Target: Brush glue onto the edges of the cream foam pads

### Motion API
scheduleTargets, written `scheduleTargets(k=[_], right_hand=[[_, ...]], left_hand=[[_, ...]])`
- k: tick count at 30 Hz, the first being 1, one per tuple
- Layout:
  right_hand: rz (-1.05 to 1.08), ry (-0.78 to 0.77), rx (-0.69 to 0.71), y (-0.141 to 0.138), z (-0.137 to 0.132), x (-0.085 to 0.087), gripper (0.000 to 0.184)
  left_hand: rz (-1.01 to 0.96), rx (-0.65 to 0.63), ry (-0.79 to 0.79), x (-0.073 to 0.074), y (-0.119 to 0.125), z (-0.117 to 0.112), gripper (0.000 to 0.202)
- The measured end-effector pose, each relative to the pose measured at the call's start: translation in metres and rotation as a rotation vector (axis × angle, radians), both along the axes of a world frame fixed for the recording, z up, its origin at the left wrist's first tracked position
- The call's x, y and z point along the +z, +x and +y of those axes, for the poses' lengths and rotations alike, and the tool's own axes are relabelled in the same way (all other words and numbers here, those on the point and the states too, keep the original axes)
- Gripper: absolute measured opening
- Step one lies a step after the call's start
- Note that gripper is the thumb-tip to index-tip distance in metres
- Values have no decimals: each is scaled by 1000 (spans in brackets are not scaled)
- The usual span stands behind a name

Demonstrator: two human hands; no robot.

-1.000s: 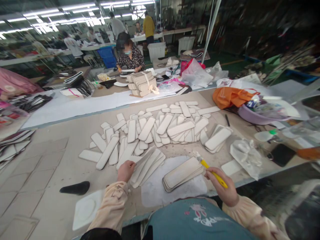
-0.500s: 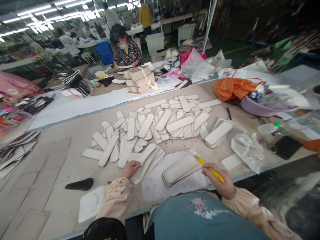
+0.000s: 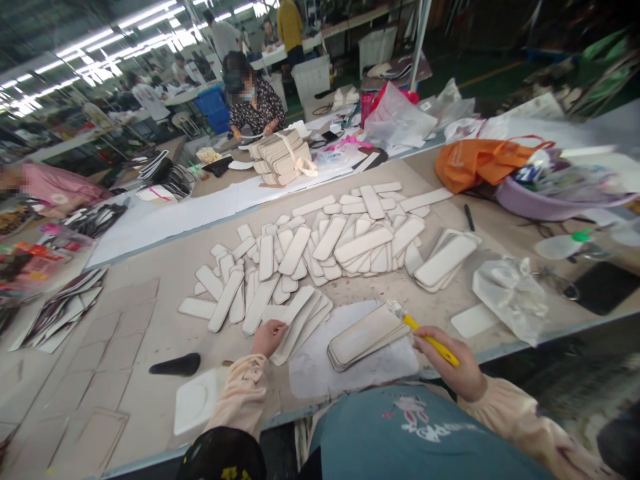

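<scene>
Brown-covered table (image 3: 175, 267): at 10 o'clock my left hand (image 3: 269, 339), nearly closed, touches the fanned strips (image 3: 309, 316), grip unclear. Strip stack (image 3: 367, 337) near 12 on white paper (image 3: 311, 377); my right hand (image 3: 453, 365) at 1, closed round yellow brush (image 3: 411, 323), bristles (image 3: 395, 309) beside the stack.

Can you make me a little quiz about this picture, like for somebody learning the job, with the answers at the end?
1. Which hand holds the yellow-handled brush?
A) left
B) right
C) neither

2. True or false: seen from here, the orange bag lies to the right of the big pile of pale strips.

3. What does the small stack of strips, near the bristles, lie on?

Key:
1. B. The right hand holds it; the left hand is at the fanned strips.
2. True.
3. A white sheet.
</scene>
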State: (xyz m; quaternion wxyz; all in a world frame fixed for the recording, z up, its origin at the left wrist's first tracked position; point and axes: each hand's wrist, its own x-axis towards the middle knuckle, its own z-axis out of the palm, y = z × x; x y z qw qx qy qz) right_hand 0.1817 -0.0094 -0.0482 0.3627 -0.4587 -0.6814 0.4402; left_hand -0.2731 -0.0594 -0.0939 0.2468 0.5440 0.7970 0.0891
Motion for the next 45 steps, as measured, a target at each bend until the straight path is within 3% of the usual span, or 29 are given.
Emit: scheduleTargets(k=[9, 13, 18, 23, 25, 27, 30, 32, 35, 38, 41, 45], right_hand=[[16, 2, 12, 9, 4, -5, 14], [32, 27, -20, 14, 6, -2, 14], [85, 37, -93, 21, 7, -5, 21], [139, 13, -78, 22, 15, -10, 21], [118, 38, -62, 20, 19, -7, 20], [84, 71, -58, 16, 23, -1, 17], [112, 73, -67, 9, 31, 9, 14], [178, 32, -52, 5, 36, 14, 17], [258, -43, 5, 2, 41, 17, 22], [219, -91, 21, 7, 38, 15, 24], [123, -123, -44, 16, 29, 7, 23], [68, -87, -182, 24, 20, -7, 23]], left_hand=[[15, 55, -48, 8, -2, 2, 22], [89, 106, -35, 21, 1, 1, 22], [394, 158, 25, 65, 15, -2, 22], [621, 142, -71, 114, 29, 1, 22], [644, 185, -56, 131, 34, 3, 22], [611, 239, 64, 146, 43, 4, 21], [330, 129, 255, 160, 73, 2, 22], [59, -46, 264, 160, 105, 0, 23], [-243, -301, 154, 146, 160, -3, 23], [-434, -407, 68, 123, 201, -4, 25], [-596, -316, 21, 99, 220, -9, 28], [-928, 12, -133, 70, 226, -27, 32]])
